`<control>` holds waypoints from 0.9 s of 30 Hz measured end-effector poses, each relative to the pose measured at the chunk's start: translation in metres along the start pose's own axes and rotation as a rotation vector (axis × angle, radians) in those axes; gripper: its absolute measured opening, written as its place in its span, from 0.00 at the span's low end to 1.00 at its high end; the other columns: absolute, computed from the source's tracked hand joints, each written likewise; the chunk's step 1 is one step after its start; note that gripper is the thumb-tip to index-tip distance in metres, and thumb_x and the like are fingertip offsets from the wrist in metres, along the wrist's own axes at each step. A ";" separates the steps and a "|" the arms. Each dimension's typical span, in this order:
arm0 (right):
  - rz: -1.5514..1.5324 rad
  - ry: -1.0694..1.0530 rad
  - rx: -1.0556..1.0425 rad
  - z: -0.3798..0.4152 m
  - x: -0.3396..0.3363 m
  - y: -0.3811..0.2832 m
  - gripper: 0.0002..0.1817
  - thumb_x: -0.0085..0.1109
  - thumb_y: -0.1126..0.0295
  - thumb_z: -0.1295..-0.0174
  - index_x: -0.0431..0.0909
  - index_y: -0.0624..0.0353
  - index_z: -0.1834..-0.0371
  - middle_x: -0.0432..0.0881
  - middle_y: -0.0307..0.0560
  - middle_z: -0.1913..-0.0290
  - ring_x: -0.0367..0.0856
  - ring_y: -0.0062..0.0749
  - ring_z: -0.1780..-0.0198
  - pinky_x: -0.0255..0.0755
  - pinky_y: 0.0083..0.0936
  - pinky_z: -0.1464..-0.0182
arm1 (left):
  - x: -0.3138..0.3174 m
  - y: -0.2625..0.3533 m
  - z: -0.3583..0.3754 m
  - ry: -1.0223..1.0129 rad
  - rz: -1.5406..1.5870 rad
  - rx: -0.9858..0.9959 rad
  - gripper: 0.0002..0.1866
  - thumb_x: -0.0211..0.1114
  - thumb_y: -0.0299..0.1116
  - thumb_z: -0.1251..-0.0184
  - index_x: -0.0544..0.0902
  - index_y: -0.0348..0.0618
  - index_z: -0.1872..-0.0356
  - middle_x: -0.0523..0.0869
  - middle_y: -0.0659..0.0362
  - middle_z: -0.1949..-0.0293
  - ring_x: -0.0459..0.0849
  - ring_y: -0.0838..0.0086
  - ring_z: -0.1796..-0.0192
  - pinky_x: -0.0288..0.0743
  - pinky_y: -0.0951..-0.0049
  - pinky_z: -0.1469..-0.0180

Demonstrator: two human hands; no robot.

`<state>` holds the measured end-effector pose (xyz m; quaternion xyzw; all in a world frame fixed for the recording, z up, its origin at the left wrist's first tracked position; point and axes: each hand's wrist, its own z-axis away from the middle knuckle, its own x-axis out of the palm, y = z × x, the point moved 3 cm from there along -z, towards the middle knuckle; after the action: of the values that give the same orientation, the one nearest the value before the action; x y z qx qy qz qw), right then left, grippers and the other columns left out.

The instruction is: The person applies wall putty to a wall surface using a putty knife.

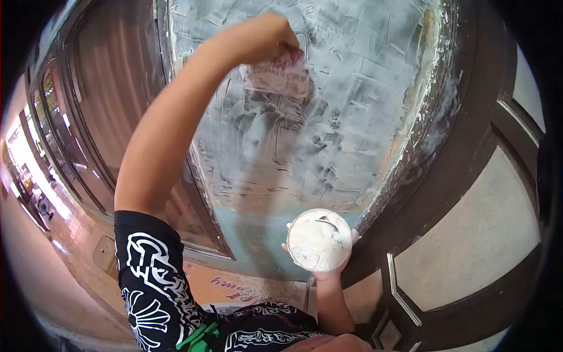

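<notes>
My left hand [271,40] is raised high and closed around the reddish top of a broad, flat putty scraper [275,80]. The scraper's wide blade is at the wall [363,111], which is smeared with streaky grey-white filler; blur hides whether its edge touches. Lower down, my right hand [331,273] supports a round bowl [291,255] from underneath, its fingers showing at both sides of the rim. White putty [319,240] fills the bowl almost to the brim, with a dark streak near the top of its surface.
Dark wooden door panelling [469,205] flanks the wall on the right, beyond a rough, chipped edge. A brown framed door [117,76] is on the left. Below lies a mat [234,287] with lettering. Farther left is a tiled floor [73,229] by a bright opening.
</notes>
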<state>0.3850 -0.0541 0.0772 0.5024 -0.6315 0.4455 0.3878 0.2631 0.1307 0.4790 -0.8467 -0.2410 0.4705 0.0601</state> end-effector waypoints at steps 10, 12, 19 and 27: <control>0.004 -0.007 -0.006 0.001 0.002 0.004 0.50 0.46 0.23 0.41 0.65 0.48 0.25 0.62 0.59 0.23 0.57 0.72 0.25 0.49 0.85 0.33 | -0.035 -0.016 -0.023 0.433 -0.027 0.006 0.14 0.65 0.24 0.44 0.90 0.41 0.56 0.89 0.44 0.63 0.89 0.56 0.65 0.81 0.63 0.59; 0.022 -0.027 -0.004 0.000 0.002 0.002 0.50 0.47 0.23 0.41 0.65 0.48 0.25 0.62 0.59 0.23 0.57 0.72 0.25 0.49 0.84 0.33 | -0.028 0.008 -0.011 0.203 0.100 -0.037 0.14 0.66 0.26 0.41 0.90 0.44 0.54 0.91 0.49 0.62 0.90 0.58 0.61 0.83 0.64 0.57; -0.028 -0.040 0.002 0.001 0.003 0.006 0.51 0.45 0.22 0.42 0.65 0.48 0.24 0.62 0.60 0.24 0.58 0.72 0.25 0.48 0.84 0.32 | 0.031 -0.002 -0.023 0.083 -0.065 0.003 0.15 0.66 0.23 0.44 0.89 0.41 0.55 0.89 0.46 0.61 0.87 0.52 0.58 0.80 0.60 0.52; -0.096 0.009 -0.019 0.004 0.001 0.003 0.53 0.48 0.21 0.43 0.64 0.50 0.24 0.60 0.62 0.23 0.53 0.76 0.24 0.43 0.86 0.32 | -0.063 -0.024 -0.017 0.393 0.074 -0.091 0.14 0.67 0.23 0.44 0.89 0.40 0.55 0.90 0.45 0.62 0.90 0.60 0.64 0.81 0.64 0.59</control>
<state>0.3816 -0.0574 0.0761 0.5263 -0.6091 0.4225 0.4164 0.2407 0.1243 0.5447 -0.9324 -0.2144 0.2866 0.0503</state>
